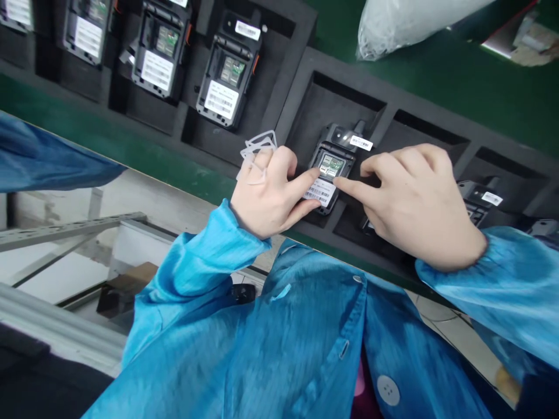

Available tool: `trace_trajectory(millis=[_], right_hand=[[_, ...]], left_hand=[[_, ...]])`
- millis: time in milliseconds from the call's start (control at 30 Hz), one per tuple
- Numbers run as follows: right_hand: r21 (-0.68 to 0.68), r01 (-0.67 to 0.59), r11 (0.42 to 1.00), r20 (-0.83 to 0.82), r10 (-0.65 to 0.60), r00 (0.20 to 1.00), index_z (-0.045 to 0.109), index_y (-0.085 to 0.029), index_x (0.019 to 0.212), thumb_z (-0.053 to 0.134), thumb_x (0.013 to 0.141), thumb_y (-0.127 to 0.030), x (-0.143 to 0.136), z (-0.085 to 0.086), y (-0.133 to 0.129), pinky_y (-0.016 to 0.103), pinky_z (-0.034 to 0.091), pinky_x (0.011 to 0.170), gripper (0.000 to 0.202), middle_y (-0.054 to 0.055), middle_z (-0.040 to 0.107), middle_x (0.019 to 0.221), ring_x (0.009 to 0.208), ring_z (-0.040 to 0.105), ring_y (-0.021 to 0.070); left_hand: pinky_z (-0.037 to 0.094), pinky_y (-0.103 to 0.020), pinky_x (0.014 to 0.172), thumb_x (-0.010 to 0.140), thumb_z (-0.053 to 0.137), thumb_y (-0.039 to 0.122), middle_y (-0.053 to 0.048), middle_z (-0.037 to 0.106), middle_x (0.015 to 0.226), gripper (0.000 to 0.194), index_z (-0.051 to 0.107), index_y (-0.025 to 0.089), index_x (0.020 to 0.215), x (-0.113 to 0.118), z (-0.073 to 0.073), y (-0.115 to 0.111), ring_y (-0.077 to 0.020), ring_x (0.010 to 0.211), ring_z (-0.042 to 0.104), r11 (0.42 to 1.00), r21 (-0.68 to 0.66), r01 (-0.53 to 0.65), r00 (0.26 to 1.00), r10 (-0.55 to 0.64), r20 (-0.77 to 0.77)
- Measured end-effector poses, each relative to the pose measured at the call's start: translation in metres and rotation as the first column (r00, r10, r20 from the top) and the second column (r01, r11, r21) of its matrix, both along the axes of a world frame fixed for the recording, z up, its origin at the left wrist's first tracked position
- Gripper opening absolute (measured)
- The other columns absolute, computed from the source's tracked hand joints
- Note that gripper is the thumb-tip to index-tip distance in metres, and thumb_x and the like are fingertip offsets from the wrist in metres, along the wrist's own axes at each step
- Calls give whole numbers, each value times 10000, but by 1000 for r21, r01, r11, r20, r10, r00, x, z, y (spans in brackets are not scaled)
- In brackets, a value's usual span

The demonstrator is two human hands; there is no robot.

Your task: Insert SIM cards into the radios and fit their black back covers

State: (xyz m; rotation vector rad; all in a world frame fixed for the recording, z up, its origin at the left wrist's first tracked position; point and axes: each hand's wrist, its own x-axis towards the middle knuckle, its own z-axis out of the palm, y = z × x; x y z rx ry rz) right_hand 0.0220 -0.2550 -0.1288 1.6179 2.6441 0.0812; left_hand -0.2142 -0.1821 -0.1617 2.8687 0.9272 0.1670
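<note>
Eight o'clock from the phone [332,166], left hand [271,189] grips plastic frames [257,145] a looser hold could drop; right hand [408,195], four o'clock: can't tell its grip.

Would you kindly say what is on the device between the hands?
A white label, a smaller sticker and green circuitry show; the left hand hides part of the label.

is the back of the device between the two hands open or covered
Open: the device shows a green circuit board and metal slots in its recess, with no opaque cover over them.
</note>
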Motion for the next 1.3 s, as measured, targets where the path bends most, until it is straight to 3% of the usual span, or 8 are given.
trace_trajectory(millis=[133,233,333,533,800,1000,1300], right_hand=[[32,-12,999,15,12,1000,621,-273,1204,440,940,-223,-2,2,1,431,395,880,324,47,605,1090,964,525,256],[39,59,997,-24,-59,998,567,-245,1294,419,948,-218,-3,5,2,434,402,871,377,62,590,1139,985,524,259],[22,122,992,-21,-121,992,583,-219,1264,377,954,-189,-4,5,3,448,402,873,373,87,584,1164,1025,524,276],[41,39,998,69,-42,997,548,-153,1283,387,954,-184,-6,1,2,471,422,923,368,118,577,1156,1051,527,281],[1,104,995,-28,-104,994,526,-184,1325,383,962,-192,-9,4,1,456,397,930,391,109,587,1186,1084,511,273],[2,31,1000,86,-31,996,549,-115,1283,386,959,-174,-9,3,4,434,376,918,367,117,579,1129,1050,498,273],[11,63,998,-2,-63,998,600,-196,1213,425,947,-194,-6,7,-2,404,376,887,318,77,593,1152,1058,520,273]], left_hand=[[372,-428,821,924,363,649,-110,499,1014,602,590,224,1284,6,5,0,-275,925,507,999,37,15,1000,-14,-22],[361,-414,822,917,347,680,-102,501,1009,660,500,258,1401,9,7,2,-265,920,502,999,38,14,999,-12,-51],[357,-394,804,915,342,690,-103,509,1006,674,497,261,1411,10,7,4,-266,921,504,997,71,16,997,-10,-83],[356,-373,786,921,334,683,-100,519,996,663,514,267,1403,10,7,6,-253,901,500,997,72,14,993,-6,-115],[358,-372,768,923,330,681,-104,527,987,683,534,224,1387,13,7,9,-252,890,498,992,114,49,995,-39,-93],[354,-367,748,933,357,643,-99,532,977,610,556,261,1365,14,10,13,-248,869,496,998,68,16,994,-8,-109],[345,-362,711,911,428,655,-84,552,880,604,659,210,1247,2,7,14,-222,778,490,957,244,157,986,-165,13]])
